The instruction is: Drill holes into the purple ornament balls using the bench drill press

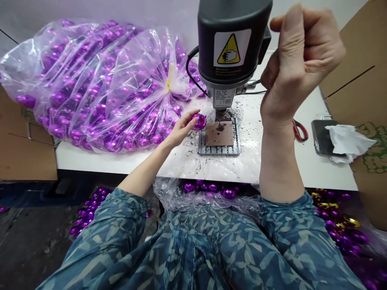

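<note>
My left hand (183, 128) pinches a shiny purple faceted bauble (200, 121) in its fingertips, just left of the drill press base (220, 151). On that base lies a brown square plate (226, 139) with a small hole and a patch of dark shavings. Above it is the black head of the bench drill press (234, 40), which carries a yellow hand-warning label. My right hand (302, 60) is raised to the right of the head, its fingers curled closed. Whatever it grips, perhaps at the machine's side, is hidden behind the fingers.
A large clear bag (99, 88) of purple baubles, tied with a yellow tie, fills the table's left side. Red-handled scissors (300, 131), a phone (322, 137) and crumpled tissue (350, 139) lie right. More baubles (213, 188) sit in plastic below the edge. Cardboard (359, 60) stands right.
</note>
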